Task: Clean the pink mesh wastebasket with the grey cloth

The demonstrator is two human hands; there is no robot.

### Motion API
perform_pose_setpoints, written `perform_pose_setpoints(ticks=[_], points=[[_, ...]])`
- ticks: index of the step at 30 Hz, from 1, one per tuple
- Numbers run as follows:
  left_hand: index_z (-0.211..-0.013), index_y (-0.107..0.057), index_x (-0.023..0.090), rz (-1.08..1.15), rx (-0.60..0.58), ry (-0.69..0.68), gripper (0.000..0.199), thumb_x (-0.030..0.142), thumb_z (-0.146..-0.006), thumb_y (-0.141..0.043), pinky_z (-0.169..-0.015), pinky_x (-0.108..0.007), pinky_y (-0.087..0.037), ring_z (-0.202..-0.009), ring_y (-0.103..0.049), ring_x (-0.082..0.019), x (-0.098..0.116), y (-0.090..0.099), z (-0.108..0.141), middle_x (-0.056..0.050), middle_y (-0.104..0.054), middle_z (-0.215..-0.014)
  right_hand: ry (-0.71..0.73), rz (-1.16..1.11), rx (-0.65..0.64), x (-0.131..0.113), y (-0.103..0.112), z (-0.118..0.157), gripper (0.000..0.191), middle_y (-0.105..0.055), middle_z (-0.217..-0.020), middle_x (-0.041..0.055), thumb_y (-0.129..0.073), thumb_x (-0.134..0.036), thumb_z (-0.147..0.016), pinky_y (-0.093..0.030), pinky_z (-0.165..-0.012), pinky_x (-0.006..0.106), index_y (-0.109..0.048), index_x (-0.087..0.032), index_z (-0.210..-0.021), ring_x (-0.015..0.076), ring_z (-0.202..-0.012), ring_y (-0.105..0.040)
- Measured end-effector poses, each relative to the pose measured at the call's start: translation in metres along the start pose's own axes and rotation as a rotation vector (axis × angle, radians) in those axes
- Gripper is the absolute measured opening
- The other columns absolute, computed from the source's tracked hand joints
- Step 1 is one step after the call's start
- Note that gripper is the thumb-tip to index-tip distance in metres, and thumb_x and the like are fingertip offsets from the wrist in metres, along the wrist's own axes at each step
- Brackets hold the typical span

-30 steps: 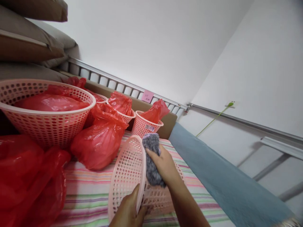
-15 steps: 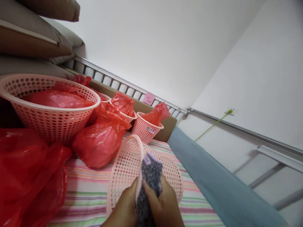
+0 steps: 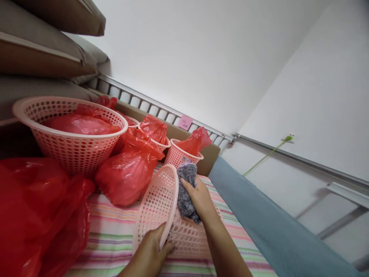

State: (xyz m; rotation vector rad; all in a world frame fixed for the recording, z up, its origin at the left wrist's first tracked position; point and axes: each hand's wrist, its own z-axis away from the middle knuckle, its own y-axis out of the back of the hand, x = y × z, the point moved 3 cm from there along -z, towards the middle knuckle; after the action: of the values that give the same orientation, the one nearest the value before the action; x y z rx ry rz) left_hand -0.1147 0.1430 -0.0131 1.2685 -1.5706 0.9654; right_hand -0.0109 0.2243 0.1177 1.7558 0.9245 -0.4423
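Note:
A pink perforated plastic basket (image 3: 157,192) lies tipped on its side on the striped sheet (image 3: 112,234), its mouth facing left. My left hand (image 3: 154,246) grips the near part of its rim, thumb on one side and fingers on the other. In my right hand (image 3: 198,194) is a grey fuzzy cloth (image 3: 186,204) with a pale purple edge. The fingers press this cloth against the outer wall of the basket, close to the rim. Part of the basket's side is hidden behind my right hand and forearm.
A large pink basket (image 3: 77,150) holding a red plastic bag stands at left. Knotted red bags (image 3: 127,173) and a smaller basket (image 3: 178,156) sit behind. Stacked cushions (image 3: 43,57) rise at upper left. A metal rail (image 3: 155,104) and blue-grey panel (image 3: 245,204) border the sheet.
My right hand has moved away from my left, up and forward along the basket's outside with the cloth. My left hand stays on the rim. The view has shifted slightly left.

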Motion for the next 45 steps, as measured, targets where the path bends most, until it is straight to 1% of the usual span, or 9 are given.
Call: perform_pose_setpoints(ticks=[8, 14, 17, 21, 27, 32, 38, 42, 45], points=[[-0.102, -0.063, 0.014, 0.123, 0.029, -0.043, 0.028, 0.013, -0.076, -0.053, -0.077, -0.025, -0.046, -0.081, -0.060, -0.018, 0.008, -0.003, 0.001, -0.003, -0.068, -0.086, 0.006, -0.070, -0.007, -0.018, -0.012, 0.048, 0.034, -0.065, -0.101, 0.0058, -0.051, -0.040, -0.079, -0.043, -0.083, 0.031, -0.058, -0.017, -0.103, 0.0221, -0.095, -0.059], [-0.104, -0.061, 0.014, 0.252, 0.017, -0.092, 0.027, 0.014, -0.077, -0.055, -0.077, -0.026, -0.046, -0.083, -0.059, -0.019, 0.017, 0.000, -0.004, -0.004, -0.068, -0.087, 0.036, -0.005, -0.034, -0.007, -0.029, 0.094, 0.031, -0.063, -0.104, 0.0067, -0.049, -0.037, -0.082, -0.044, -0.082, 0.028, -0.055, -0.019, -0.107, 0.0206, -0.096, -0.058], [-0.102, -0.060, 0.014, 0.159, 0.015, -0.095, 0.028, 0.009, -0.077, -0.051, -0.075, -0.024, -0.046, -0.079, -0.060, -0.017, 0.014, -0.003, 0.000, -0.003, -0.068, -0.083, 0.035, 0.038, -0.003, -0.004, -0.019, 0.085, 0.031, -0.065, -0.100, 0.0065, -0.050, -0.039, -0.080, -0.045, -0.079, 0.030, -0.057, -0.019, -0.104, 0.0218, -0.093, -0.059], [-0.097, -0.060, 0.014, -0.085, -0.041, -0.047, 0.021, 0.014, -0.079, -0.050, -0.072, -0.024, -0.047, -0.077, -0.062, -0.019, 0.008, -0.016, 0.008, -0.005, -0.068, -0.080, 0.034, 0.075, 0.047, -0.007, 0.004, 0.036, 0.033, -0.066, -0.099, 0.0065, -0.050, -0.041, -0.078, -0.044, -0.078, 0.032, -0.060, -0.018, -0.100, 0.0235, -0.092, -0.059], [-0.098, -0.057, 0.012, -0.259, -0.101, -0.015, 0.023, 0.014, -0.077, -0.048, -0.072, -0.027, -0.048, -0.079, -0.065, -0.023, 0.000, -0.025, 0.012, -0.011, -0.070, -0.087, -0.040, 0.102, -0.048, -0.004, 0.009, -0.018, 0.034, -0.067, -0.083, 0.0072, -0.052, -0.044, -0.072, -0.043, -0.072, 0.034, -0.064, -0.014, -0.084, 0.0265, -0.082, -0.060], [-0.090, -0.058, 0.013, -0.263, -0.105, -0.053, 0.017, 0.013, -0.075, -0.049, -0.064, -0.026, -0.047, -0.070, -0.064, -0.021, 0.001, -0.022, 0.009, -0.008, -0.070, -0.079, 0.052, 0.057, 0.009, -0.013, 0.005, 0.026, 0.034, -0.065, -0.099, 0.0063, -0.050, -0.043, -0.078, -0.042, -0.080, 0.032, -0.060, -0.017, -0.097, 0.0235, -0.092, -0.058], [-0.093, -0.061, 0.015, 0.156, -0.020, -0.077, 0.024, 0.006, -0.075, -0.047, -0.067, -0.021, -0.047, -0.073, -0.060, -0.016, 0.026, -0.014, 0.006, -0.002, -0.068, -0.079, 0.013, 0.033, 0.022, 0.000, -0.012, 0.097, 0.031, -0.067, -0.092, 0.0070, -0.051, -0.042, -0.079, -0.047, -0.072, 0.028, -0.058, -0.018, -0.096, 0.0212, -0.082, -0.061], [-0.096, -0.059, 0.015, 0.059, -0.010, -0.084, 0.035, -0.001, -0.068, -0.047, -0.067, -0.020, -0.045, -0.072, -0.058, -0.014, 0.007, -0.009, 0.001, 0.000, -0.066, -0.079, 0.029, 0.047, 0.094, 0.007, -0.012, 0.080, 0.035, -0.066, -0.098, 0.0080, -0.052, -0.041, -0.078, -0.046, -0.078, 0.030, -0.057, -0.017, -0.103, 0.0228, -0.092, -0.060], [-0.085, -0.061, 0.015, -0.075, 0.010, -0.032, 0.018, 0.007, -0.073, -0.051, -0.065, -0.020, -0.043, -0.070, -0.058, -0.015, -0.013, -0.007, 0.001, 0.001, -0.064, -0.073, 0.040, 0.052, 0.104, 0.002, -0.003, 0.053, 0.039, -0.066, -0.101, 0.0081, -0.051, -0.042, -0.077, -0.045, -0.081, 0.033, -0.058, -0.017, -0.106, 0.0241, -0.096, -0.059]])
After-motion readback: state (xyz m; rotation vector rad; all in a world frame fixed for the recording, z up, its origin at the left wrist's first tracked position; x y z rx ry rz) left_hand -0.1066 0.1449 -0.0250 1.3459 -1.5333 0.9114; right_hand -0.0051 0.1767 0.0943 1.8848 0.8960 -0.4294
